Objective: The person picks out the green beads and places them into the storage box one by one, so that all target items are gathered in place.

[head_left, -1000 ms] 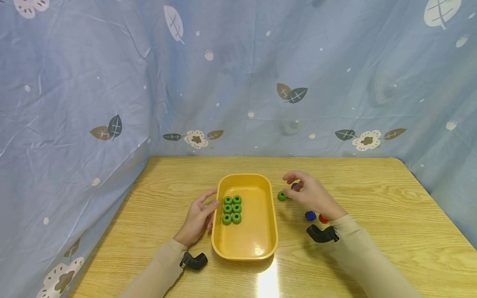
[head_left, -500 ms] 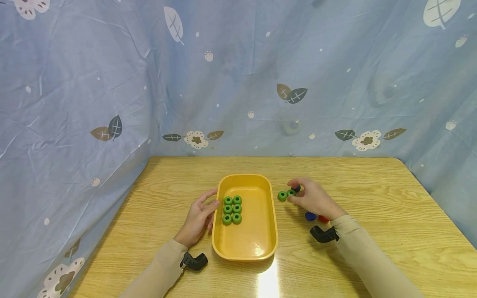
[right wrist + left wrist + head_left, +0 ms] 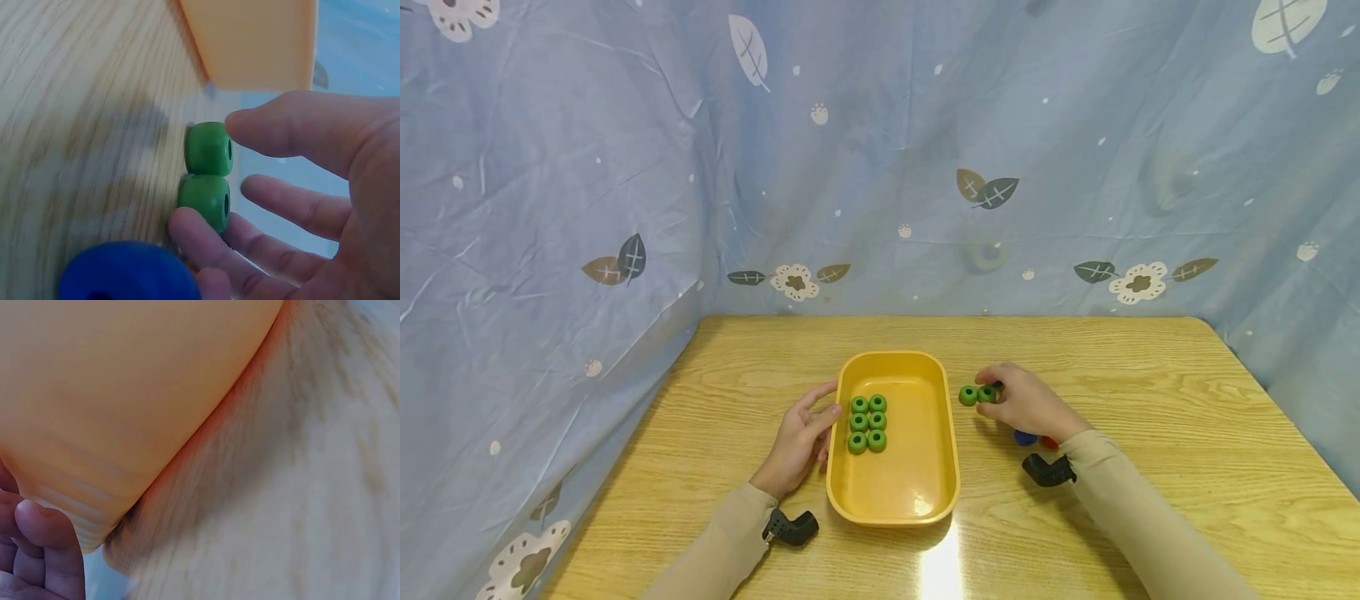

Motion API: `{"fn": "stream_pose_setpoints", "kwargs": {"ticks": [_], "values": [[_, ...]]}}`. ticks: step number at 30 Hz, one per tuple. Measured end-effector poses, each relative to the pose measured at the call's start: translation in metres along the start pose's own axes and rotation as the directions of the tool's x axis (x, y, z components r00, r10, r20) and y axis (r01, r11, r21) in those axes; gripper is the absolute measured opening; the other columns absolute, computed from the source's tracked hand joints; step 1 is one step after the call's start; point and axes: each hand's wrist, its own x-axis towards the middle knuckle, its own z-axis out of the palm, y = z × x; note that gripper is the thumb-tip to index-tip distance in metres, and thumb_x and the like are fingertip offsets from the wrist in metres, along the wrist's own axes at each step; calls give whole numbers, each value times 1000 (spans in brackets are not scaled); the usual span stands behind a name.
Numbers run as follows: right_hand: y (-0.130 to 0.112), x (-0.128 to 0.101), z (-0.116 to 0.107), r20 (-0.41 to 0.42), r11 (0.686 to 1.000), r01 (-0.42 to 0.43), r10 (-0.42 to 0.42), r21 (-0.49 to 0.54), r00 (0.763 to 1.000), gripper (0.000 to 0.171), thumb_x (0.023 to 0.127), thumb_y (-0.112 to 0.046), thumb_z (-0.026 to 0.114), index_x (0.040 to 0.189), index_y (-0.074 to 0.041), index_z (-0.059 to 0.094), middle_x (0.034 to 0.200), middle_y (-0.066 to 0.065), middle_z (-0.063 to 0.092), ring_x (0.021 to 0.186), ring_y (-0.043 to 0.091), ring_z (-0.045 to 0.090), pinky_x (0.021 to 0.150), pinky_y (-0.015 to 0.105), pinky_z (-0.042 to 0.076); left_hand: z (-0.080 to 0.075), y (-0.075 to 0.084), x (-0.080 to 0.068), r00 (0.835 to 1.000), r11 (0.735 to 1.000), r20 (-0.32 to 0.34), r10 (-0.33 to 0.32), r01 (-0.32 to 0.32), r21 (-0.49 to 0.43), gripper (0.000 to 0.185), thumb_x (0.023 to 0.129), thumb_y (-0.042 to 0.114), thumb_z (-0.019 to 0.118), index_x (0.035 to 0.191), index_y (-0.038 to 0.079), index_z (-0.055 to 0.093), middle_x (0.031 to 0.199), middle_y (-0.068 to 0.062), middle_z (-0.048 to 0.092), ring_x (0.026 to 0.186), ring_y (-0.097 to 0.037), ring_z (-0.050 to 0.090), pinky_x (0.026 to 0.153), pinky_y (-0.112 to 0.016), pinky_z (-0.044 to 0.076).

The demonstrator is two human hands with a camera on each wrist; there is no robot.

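The yellow tray (image 3: 895, 500) stands mid-table. My left hand (image 3: 799, 437) rests against its left side, thumb tip at the rim; in the left wrist view several fingertips (image 3: 47, 528) are near the tray's outer wall. Right of the tray, two green beads (image 3: 208, 148) with holes sit side by side on the table. Around them is my right hand (image 3: 1026, 402), thumb tip at the bead nearer the tray and a fingertip (image 3: 190, 225) at the other in the right wrist view. A dark bead behind is mostly hidden by this hand.
Several green beads (image 3: 858, 421) stand in two columns in the tray's left half. A blue bead (image 3: 1025, 437) and a red bead (image 3: 1050, 443) lie partly covered by the right hand. A patterned blue curtain (image 3: 880, 167) hangs behind the wooden table (image 3: 760, 342).
My right hand has lowered over the beads, and the second green bead has come into sight beside the first. The dark bead has become more hidden. My left hand and the tray stay put.
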Motion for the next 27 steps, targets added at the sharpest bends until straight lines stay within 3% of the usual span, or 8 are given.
{"fn": "stream_pose_setpoints", "kwargs": {"ticks": [5,16,22,27], "values": [[0,-2,2,34,1000,26,-25,-16,999,21,91,-8,77,110,-2,71,98,10,67,73,13,54,65,28,48,1,0,0,1000,1000,-12,-4,4,8,58,108,20,59,157,2,34,54,6,58,42,-6,48,42,-19,43],[0,-3,5,45,999,16,-15,-28,999,21,86,0,78,104,-7,70,91,6,65,78,15,54,69,31,47,1,1,0,1000,1000,-8,-9,9,3,59,108,20,59,158,2,34,53,6,58,41,-5,49,41,-19,44],[2,-5,8,22,999,38,-38,-12,999,21,86,0,77,104,-8,68,95,5,65,79,15,55,69,30,48,1,2,-1,1000,1000,-3,-10,10,-7,59,108,20,59,158,2,34,54,7,59,41,-5,49,41,-19,44],[-2,-9,9,-51,999,53,-53,5,997,23,83,0,74,101,-8,64,98,5,60,78,15,53,66,27,47,1,2,0,1000,1000,-1,-11,11,-9,59,108,20,58,158,2,33,54,6,59,41,-5,49,41,-19,44]]}}
